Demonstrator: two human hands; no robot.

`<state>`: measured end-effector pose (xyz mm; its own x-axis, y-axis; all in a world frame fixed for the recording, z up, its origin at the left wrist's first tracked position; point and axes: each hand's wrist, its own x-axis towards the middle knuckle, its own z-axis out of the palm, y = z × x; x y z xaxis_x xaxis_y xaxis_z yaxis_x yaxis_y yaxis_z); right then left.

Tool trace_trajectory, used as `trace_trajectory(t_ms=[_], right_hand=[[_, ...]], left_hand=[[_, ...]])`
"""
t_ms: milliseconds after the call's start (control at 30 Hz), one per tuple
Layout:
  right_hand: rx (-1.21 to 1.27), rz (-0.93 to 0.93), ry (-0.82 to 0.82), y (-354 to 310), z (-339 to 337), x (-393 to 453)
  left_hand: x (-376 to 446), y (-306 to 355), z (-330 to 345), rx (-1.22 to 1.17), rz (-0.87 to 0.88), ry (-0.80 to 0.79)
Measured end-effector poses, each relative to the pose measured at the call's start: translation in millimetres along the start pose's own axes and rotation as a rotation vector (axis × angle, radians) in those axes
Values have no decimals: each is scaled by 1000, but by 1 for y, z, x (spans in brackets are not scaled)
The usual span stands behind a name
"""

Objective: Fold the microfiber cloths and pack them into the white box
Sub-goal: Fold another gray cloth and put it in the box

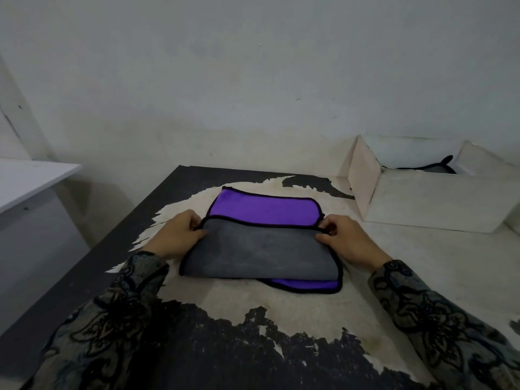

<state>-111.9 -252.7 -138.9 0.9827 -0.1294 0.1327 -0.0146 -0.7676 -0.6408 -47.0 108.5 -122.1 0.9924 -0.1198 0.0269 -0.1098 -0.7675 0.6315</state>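
Note:
A microfiber cloth [261, 249], grey on one side and purple on the other with black trim, lies in the middle of the table. Its near part is folded over, grey side up, leaving a purple band at the far edge. My left hand [177, 235] pinches the left corner of the folded flap. My right hand [346, 239] pinches the right corner. The white box [433, 204] stands open at the back right, with a grey, black-trimmed cloth [433, 166] showing inside it.
The table [225, 347] has a worn black surface with large pale patches. Its left edge drops off to the floor. A white shelf or tabletop [31, 178] stands at the far left. A pale wall rises right behind the table.

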Motion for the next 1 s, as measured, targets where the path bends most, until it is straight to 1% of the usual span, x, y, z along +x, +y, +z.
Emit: trace_trajectory(t_ms=[33,100,133,200,267,367,433,467,533,600,667,733,767,833,867,900,1000], right_hand=[[13,-2,5,0,0,0],[93,14,13,-3,0,-2],[163,35,22,-4,-1,-3],[352,82,62,-7,-2,-4],[549,99,87,-10,-10,-4],[810,97,71,-23,-28,-3],[907,69,97,-35,-44,-4],[915,45,118,-40,-51,-4],[909,7,165,-50,-64,-1],[925,-5,202,-59,-75,2],[947,0,213,-66,-84,5],[981,52,158,-69,-88,6],[1009,92,99,-69,-89,5],[1053,160,-26,-65,-87,5],[1051,183,-47,-62,-87,6],[1031,196,-30,-60,-87,6],[940,185,120,-57,-97,11]], left_hand=[[-2,3,-2,-94,-15,-7],[-8,11,-9,-363,-70,-32],[-13,16,-11,-500,-98,-50],[-20,23,-16,-689,-128,-70],[-22,31,-22,-799,-123,-39],[-22,45,-34,-877,-17,37],[-21,58,-42,-849,79,37],[-20,65,-45,-819,118,34],[-18,80,-49,-785,164,89],[-14,90,-50,-778,156,169],[-8,96,-48,-767,120,198],[1,100,-43,-747,97,204],[4,103,-41,-723,101,213],[9,110,-35,-601,172,261],[12,113,-32,-526,226,297],[14,116,-30,-462,278,332],[26,122,-27,-370,371,382]])
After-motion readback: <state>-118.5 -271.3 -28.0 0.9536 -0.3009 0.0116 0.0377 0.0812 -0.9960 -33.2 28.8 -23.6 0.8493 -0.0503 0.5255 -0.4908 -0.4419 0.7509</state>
